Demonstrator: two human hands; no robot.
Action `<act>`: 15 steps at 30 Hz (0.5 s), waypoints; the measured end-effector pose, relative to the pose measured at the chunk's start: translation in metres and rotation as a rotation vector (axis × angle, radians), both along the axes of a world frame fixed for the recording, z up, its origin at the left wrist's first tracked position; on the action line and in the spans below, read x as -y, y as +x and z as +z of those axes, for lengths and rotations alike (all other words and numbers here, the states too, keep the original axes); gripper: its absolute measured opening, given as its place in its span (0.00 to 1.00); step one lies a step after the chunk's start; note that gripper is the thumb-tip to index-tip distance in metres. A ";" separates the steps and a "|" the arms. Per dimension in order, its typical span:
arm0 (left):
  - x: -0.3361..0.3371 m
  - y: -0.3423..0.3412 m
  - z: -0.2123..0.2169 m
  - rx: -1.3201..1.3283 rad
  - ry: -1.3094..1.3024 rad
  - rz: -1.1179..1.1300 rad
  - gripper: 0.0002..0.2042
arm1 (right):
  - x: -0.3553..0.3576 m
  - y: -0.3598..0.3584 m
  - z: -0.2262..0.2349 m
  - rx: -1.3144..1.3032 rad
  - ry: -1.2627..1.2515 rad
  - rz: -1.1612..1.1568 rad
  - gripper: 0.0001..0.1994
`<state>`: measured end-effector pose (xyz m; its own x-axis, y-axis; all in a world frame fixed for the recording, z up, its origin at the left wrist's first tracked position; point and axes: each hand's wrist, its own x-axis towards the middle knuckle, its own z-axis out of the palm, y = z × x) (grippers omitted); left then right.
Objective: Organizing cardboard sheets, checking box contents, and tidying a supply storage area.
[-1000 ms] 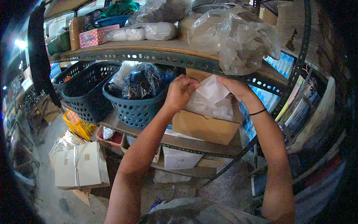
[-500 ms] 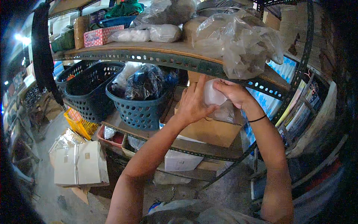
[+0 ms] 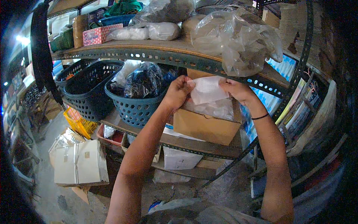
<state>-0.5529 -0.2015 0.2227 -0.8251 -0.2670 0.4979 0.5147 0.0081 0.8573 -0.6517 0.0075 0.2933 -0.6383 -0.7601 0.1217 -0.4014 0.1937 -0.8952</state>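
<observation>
A small, white, translucent sheet (image 3: pixel 207 90), flat and roughly rectangular, is stretched between my two hands. It may be a packing pouch; I cannot tell. My left hand (image 3: pixel 177 94) pinches its left edge between thumb and fingers. At its upper right corner, my right hand (image 3: pixel 237 91) grips it with thumb and fingers closed. Just below the sheet, an open cardboard box (image 3: pixel 207 126) on the middle shelf holds more clear and whitish plastic pieces (image 3: pixel 216 109).
Blue-grey perforated baskets (image 3: pixel 136 111) stand left of the box, one filled with plastic-wrapped items. Above my hands runs the upper shelf's metal edge (image 3: pixel 164 57), with a clear plastic bag (image 3: pixel 242 44) hanging over it. A strapped cardboard stack (image 3: pixel 80 162) sits at lower left.
The white sheet, bunched and partly covered by my hands before, is now spread flat. My left hand has shifted left from over it to its left edge, exposing the box's contents.
</observation>
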 end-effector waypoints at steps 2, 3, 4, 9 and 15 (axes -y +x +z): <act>0.000 0.001 0.002 0.021 0.047 -0.018 0.07 | 0.000 0.010 0.007 0.043 0.063 -0.053 0.16; -0.001 0.000 0.002 0.032 0.071 -0.029 0.07 | -0.001 0.006 0.003 0.044 0.063 -0.055 0.16; -0.001 -0.001 0.002 0.033 0.071 -0.030 0.07 | -0.003 -0.002 -0.003 0.014 0.028 -0.017 0.16; 0.000 -0.006 -0.002 -0.005 -0.060 0.013 0.09 | -0.005 -0.021 -0.014 -0.068 0.012 0.008 0.18; 0.000 -0.004 -0.001 -0.033 -0.104 0.048 0.10 | 0.000 -0.021 -0.021 -0.084 -0.059 -0.126 0.20</act>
